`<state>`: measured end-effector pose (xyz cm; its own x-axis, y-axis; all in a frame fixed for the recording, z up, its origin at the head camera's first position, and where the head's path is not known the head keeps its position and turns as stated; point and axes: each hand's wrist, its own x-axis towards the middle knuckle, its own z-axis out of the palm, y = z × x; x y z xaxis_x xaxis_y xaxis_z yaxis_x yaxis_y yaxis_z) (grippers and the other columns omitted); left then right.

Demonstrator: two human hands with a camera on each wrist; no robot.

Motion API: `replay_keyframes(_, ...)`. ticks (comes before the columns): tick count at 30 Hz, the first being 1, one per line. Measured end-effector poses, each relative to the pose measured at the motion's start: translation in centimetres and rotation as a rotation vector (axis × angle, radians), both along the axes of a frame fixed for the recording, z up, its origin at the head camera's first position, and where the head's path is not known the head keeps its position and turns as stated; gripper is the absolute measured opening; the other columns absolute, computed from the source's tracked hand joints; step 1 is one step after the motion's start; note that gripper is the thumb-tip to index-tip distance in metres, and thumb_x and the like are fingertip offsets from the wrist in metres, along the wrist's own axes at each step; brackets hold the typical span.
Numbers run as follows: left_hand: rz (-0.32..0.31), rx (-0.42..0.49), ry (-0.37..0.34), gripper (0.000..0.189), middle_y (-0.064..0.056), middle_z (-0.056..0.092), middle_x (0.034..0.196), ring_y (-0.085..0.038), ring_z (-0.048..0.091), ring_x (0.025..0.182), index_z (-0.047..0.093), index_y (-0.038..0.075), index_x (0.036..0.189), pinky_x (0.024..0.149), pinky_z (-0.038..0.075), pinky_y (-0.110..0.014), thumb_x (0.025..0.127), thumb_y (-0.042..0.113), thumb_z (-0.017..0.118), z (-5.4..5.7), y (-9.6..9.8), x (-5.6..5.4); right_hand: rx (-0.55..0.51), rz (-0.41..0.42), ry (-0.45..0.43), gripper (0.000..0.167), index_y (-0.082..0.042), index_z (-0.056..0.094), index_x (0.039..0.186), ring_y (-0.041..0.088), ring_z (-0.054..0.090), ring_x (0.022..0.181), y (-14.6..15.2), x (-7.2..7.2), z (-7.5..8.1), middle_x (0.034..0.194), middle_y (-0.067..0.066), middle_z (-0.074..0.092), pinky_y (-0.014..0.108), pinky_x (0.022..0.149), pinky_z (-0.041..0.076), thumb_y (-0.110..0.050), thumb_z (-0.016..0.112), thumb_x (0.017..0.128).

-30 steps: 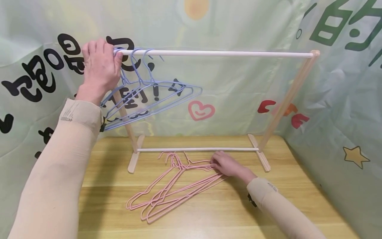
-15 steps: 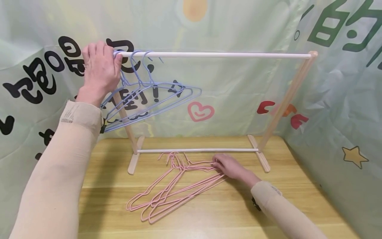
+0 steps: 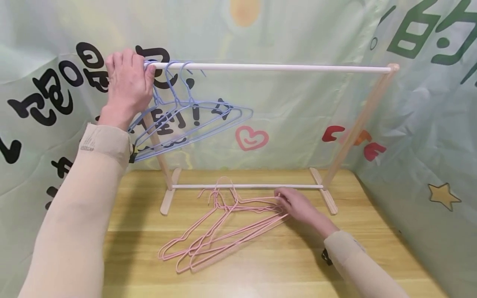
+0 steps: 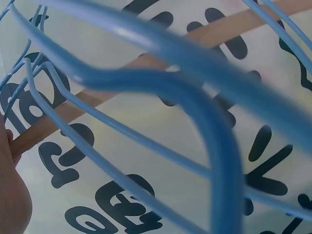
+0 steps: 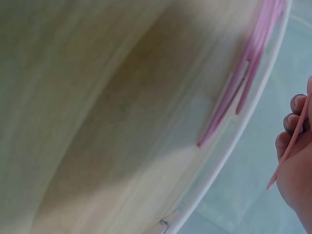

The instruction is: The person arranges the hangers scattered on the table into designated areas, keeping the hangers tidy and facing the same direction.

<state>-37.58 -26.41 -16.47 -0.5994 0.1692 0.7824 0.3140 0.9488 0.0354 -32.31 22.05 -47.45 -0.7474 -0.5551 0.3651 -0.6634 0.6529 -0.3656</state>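
The blue hangers point(image 3: 191, 100) are on the rod point(image 3: 275, 66), all gathered near its left end in the upper left of the head view, so this part looks done. The pink hangers point(image 5: 261, 36) lie in a loose, overlapping pile on the table point(image 3: 261, 273), in the lower middle of the frame. No pink one hangs on the rod, so I judge that the pink part is only at its beginning. One pink hanger point(image 5: 291, 141) is in the right hand point(image 3: 294, 203), and its hook overlaps the low bar point(image 3: 257, 186) in the head view; whether they touch I cannot tell.

The left hand point(image 3: 128, 82) is high in the upper left, with its back toward the camera. Its fingers are together and curl over the rod end, with the thumb on the near side. Their tips are hidden, so I cannot tell if they also touch a blue hook.

The right hand reaches in from the lower right, low above the table. In the right wrist view its fingers are bent and clamped around the pink wire, near the hanger's right end.
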Motion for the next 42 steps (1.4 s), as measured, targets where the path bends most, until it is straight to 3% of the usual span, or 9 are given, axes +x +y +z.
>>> replay_keyframes(8, -0.004, 0.016, 0.014, 0.058, -0.023, 0.039, 0.111, -0.045, 0.028, 0.109, 0.048, -0.008, 0.109, 0.109, 0.014, -0.054, 0.111, 0.046, 0.026, -0.1, 0.2, -0.3, -0.086, -0.01, 0.195, 0.002, -0.005, 0.065, 0.101, 0.013, 0.056, 0.073, 1.4, 0.3, 0.8, 0.083, 0.002, 0.064, 0.036, 0.067, 0.05, -0.004, 0.066, 0.1)
replay_keyframes(19, 0.001, 0.016, 0.012, 0.058, -0.023, 0.04, 0.111, -0.045, 0.028, 0.109, 0.048, -0.007, 0.109, 0.109, 0.014, -0.053, 0.111, 0.047, 0.025, -0.2, 0.0, -0.6, -0.113, -0.224, 0.327, 0.011, -0.008, 0.065, 0.101, 0.013, 0.051, 0.068, 3.0, 2.3, 3.4, 0.082, 0.0, 0.06, 0.033, 0.058, 0.045, -0.002, 0.072, 0.095)
replay_keyframes(27, 0.0, 0.009, 0.016, 0.058, -0.024, 0.039, 0.111, -0.046, 0.028, 0.108, 0.048, -0.007, 0.108, 0.11, 0.013, -0.054, 0.111, 0.047, 0.025, -0.3, -0.2, -0.7, -0.191, -0.256, 0.521, 0.018, -0.004, 0.066, 0.101, 0.019, 0.056, 0.069, 3.9, 3.4, 5.4, 0.081, 0.007, 0.062, 0.039, 0.057, 0.047, 0.005, 0.075, 0.089)
replay_keyframes(35, 0.001, 0.01, 0.013, 0.058, -0.023, 0.039, 0.11, -0.045, 0.028, 0.108, 0.048, -0.007, 0.108, 0.109, 0.013, -0.054, 0.111, 0.046, 0.026, -0.3, -0.3, -0.5, -0.241, -0.348, 0.705, 0.019, -0.002, 0.069, 0.103, 0.021, 0.056, 0.063, 5.2, 4.0, 9.1, 0.08, 0.01, 0.064, 0.031, 0.049, 0.039, 0.004, 0.076, 0.086)
replay_keyframes(42, -0.002, 0.011, 0.003, 0.056, -0.023, 0.039, 0.11, -0.045, 0.028, 0.109, 0.048, -0.007, 0.109, 0.109, 0.013, -0.054, 0.111, 0.044, 0.026, -0.2, 0.0, -0.3, -0.24, -0.483, 0.737, 0.015, -0.003, 0.07, 0.105, 0.023, 0.053, 0.06, 7.1, 5.1, 12.7, 0.079, 0.011, 0.065, 0.026, 0.045, 0.029, -0.005, 0.075, 0.091)
